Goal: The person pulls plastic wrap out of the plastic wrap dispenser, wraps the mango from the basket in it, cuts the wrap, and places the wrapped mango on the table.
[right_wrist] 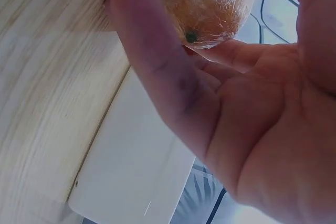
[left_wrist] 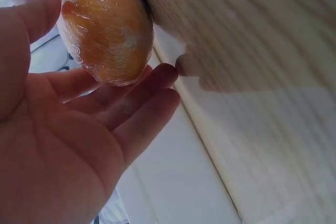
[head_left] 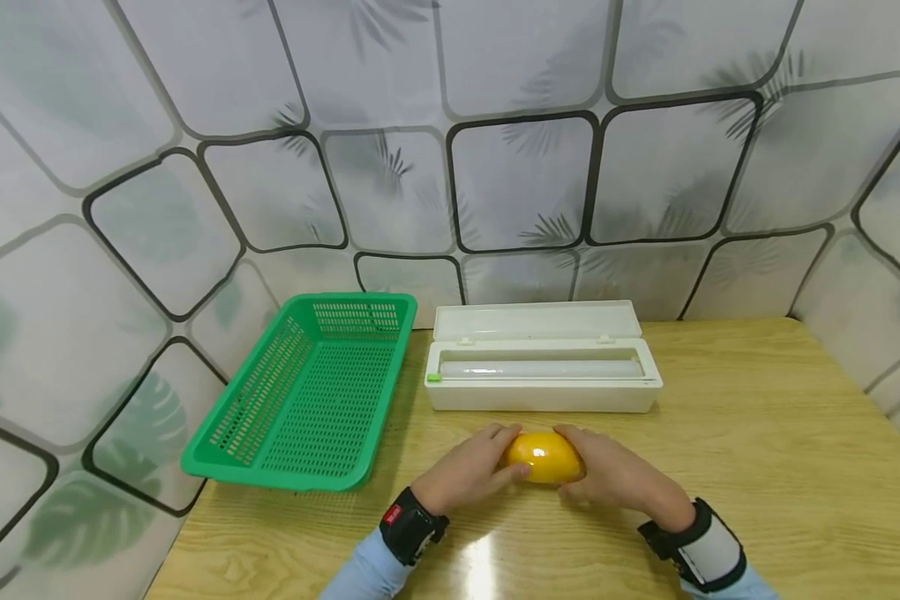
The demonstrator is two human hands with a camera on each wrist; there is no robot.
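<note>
A yellow-orange oval fruit, mango-like in shape, is held between both hands low over the table. Clear, wrinkled cling film covers its skin in the left wrist view, and a small green spot shows at its end in the right wrist view. My left hand grips one end, thumb on the near side and fingers behind. At the other end my right hand curls its fingers round the fruit. Just beyond the hands stands a white cling film dispenser, lid raised, a film roll inside.
A green plastic basket with slotted walls stands to the left on the wooden table. A patterned wall covering rises behind the table. A bright green slider sits at the dispenser's left front edge.
</note>
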